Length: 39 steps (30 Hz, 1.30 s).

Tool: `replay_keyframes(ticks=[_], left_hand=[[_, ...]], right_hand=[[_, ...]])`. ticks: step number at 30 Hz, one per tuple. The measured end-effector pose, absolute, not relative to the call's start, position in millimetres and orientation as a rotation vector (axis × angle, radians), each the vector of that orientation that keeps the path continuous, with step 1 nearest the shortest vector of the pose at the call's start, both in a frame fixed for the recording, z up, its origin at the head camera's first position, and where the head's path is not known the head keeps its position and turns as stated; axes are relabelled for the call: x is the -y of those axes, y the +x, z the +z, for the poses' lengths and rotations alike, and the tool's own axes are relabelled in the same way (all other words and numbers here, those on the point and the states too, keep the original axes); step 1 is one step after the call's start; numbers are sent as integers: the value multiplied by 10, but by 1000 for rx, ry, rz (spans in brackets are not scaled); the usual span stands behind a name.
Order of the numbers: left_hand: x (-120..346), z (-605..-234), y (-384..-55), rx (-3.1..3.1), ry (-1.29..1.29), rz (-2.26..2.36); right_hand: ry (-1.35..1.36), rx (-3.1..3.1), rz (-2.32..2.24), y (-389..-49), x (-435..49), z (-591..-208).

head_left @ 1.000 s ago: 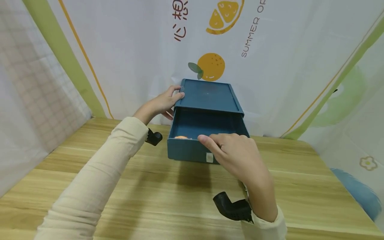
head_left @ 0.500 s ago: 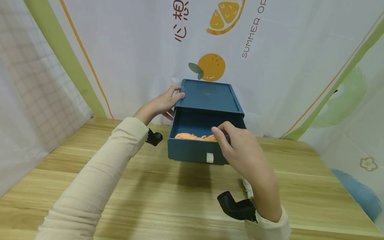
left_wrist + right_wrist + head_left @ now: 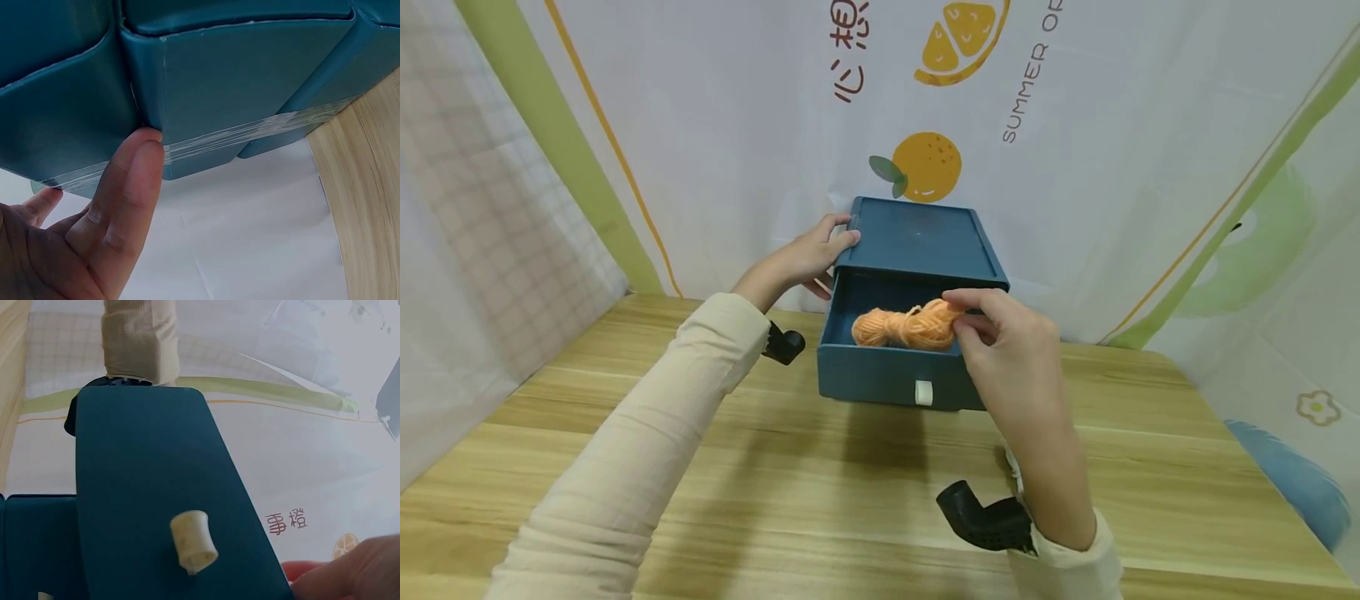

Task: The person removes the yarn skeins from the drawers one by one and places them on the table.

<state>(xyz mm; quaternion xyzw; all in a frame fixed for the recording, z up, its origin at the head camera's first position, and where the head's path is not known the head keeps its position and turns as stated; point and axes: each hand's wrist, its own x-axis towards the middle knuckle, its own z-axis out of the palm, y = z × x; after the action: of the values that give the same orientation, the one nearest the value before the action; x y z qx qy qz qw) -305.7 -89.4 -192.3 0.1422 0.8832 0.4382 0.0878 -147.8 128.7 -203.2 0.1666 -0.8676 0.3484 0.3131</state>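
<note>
A blue drawer cabinet (image 3: 919, 236) stands against the backdrop with its top drawer (image 3: 868, 371) pulled out. My right hand (image 3: 1017, 354) pinches the right end of an orange skein of yarn (image 3: 898, 327) between thumb and fingers, above the drawer's front edge. The yarn is tied near its middle. My left hand (image 3: 814, 252) rests on the cabinet's left side, thumb and a finger on the top edge; its straight fingers (image 3: 134, 200) touch the taped side wall. In the right wrist view the drawer front (image 3: 144, 456) hides the yarn, and only part of my right hand (image 3: 356, 572) shows.
A cream pull tab (image 3: 924, 392) sticks out from the drawer front. Clear tape (image 3: 231, 134) runs across the cabinet's side. The wooden table (image 3: 820, 500) spreads out in front, and a printed white curtain (image 3: 737, 125) hangs close behind the cabinet.
My right hand has come up from the drawer's front edge with the orange yarn, which lay mostly hidden inside before. My left hand and the cabinet have stayed in place.
</note>
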Motion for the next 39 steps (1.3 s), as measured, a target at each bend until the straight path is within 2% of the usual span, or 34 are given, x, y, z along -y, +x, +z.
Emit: replay_keyframes(ticks=[18,31,39], left_hand=[[874,-1927,-3062,-2631,447,1291],[919,-1945,-3104,-2606,472,1306],[931,-1937,-3093,-2604,477,1305]], right_hand=[[482,2054,874,-1470,-1441,-2017],[364,2007,924,-1363,-1678,-1940],[298,2036,902,-1314,-1961,-2022]])
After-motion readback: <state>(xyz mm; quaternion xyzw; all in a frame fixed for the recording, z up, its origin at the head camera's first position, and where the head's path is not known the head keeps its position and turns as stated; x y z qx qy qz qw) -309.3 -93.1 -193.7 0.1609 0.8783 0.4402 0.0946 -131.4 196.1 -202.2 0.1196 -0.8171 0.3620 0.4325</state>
